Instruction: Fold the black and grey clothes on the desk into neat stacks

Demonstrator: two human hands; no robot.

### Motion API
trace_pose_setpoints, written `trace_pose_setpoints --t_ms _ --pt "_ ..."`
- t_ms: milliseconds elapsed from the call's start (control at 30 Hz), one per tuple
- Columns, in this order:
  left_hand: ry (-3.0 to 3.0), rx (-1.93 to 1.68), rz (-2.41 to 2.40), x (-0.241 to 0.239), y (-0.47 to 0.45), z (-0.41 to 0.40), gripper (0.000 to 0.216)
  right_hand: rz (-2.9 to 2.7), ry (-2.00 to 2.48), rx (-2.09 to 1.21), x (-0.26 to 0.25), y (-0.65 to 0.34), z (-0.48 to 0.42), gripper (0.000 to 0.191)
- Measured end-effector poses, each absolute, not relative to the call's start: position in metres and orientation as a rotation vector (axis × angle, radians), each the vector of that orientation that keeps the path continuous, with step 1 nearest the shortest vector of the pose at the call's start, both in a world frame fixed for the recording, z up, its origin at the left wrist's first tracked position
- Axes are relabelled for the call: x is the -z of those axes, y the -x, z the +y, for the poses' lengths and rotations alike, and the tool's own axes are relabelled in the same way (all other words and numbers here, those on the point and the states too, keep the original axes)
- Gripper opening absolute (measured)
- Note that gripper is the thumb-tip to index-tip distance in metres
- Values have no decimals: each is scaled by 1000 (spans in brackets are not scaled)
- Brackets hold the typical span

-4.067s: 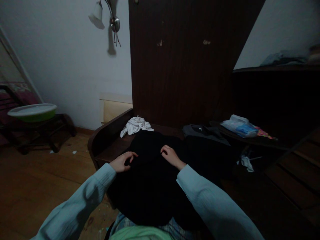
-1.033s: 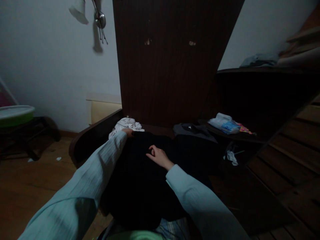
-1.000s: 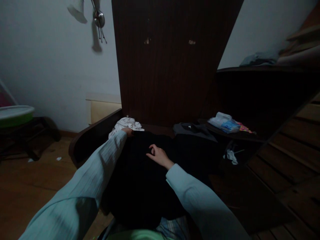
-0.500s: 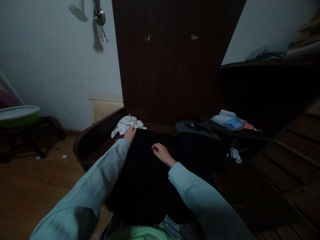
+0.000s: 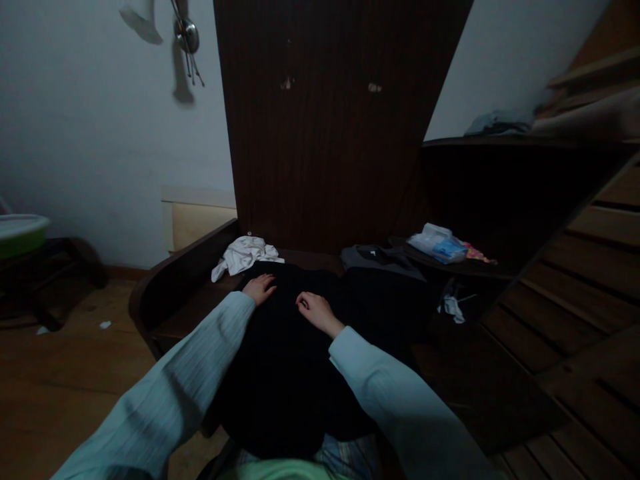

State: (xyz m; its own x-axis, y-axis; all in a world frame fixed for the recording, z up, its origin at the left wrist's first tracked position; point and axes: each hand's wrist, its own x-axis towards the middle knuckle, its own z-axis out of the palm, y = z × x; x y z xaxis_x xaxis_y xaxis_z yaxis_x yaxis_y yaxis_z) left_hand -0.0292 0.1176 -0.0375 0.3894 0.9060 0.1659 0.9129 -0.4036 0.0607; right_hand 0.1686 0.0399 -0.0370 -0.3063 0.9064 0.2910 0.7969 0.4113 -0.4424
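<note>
A large black piece of clothing is spread from the dark wooden bench towards my lap; its exact kind is lost in the dark. My left hand lies flat on its upper left part, fingers stretched and a little apart. Near the middle of the cloth, my right hand has its fingers curled in with the thumb close to them. Whether a fold of the black cloth is pinched there I cannot make out. Just beyond my left hand is a crumpled white cloth. Behind the black cloth lies a folded grey garment.
A dark wooden panel rises behind the bench. On the right, a low shelf holds a plastic packet. The bench's raised side stands at left. A green basin rests on a stool farther left.
My left hand has drawn back from the cloth's far edge beside the white cloth and now lies flat on the black cloth. My right hand stays curled over the middle. The view has shifted slightly right.
</note>
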Motion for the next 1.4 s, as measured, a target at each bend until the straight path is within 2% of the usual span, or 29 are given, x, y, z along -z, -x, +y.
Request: trace_pose_setpoints --t_ms 367,433,567,633,833,1033,1233,1333,1400 --pt "2504 187 -1868 39 42 116 50 -2199 1460 -369 36 -160 49 13" --pt "2484 170 -1882 39 47 114 51 -2277 1413 -355 33 -158 47 20" --pt "2465 161 -1880 40 55 111 50 -2437 1317 -297 18 -170 40 46" --pt "2451 170 -1882 39 58 109 49 -2459 1318 -251 3 -188 38 51" --pt "2436 175 -1911 41 62 105 50 -2191 1479 -57 -33 -306 32 37" --pt "2441 217 -1925 43 63 107 49 -1687 1885 122 -22 -437 5 25" --pt "2411 233 -1933 43 62 105 47 -1367 2011 -57 -5 -479 5 35" --pt "2408 205 -1938 41 61 104 47 -1342 1972 -229 -4 -476 7 26" --pt "2407 196 -1943 40 60 102 47 -1335 1997 -229 -6 -472 6 19"
